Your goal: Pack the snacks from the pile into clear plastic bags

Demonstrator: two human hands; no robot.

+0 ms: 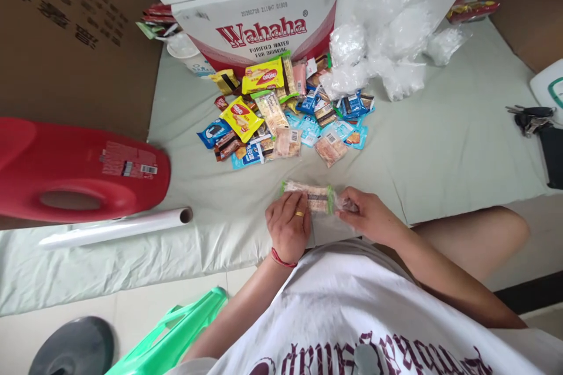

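Near the cloth-covered table's front edge lies a wrapped snack bar [320, 201] with green ends and a dark middle band, inside clear plastic. My left hand [288, 222] has its fingers curled over the bar's left part, holding it down and hiding some of it. At the right end, my right hand [372, 211] pinches the gathered clear plastic [343, 204] between closed fingers. Just beyond both hands is a pile of small snacks, including a yellow wafer packet [241, 119], a pink-beige packet [331, 149] and a blue packet [214, 132].
A Wahaha carton [268, 17] stands behind the pile. Crumpled clear plastic bundles [396, 41] lie at back right. On the left are a red jug [83, 173] and a white roll [118, 227]. Keys [530, 120] rest at far right; a green bag [171, 328] is below.
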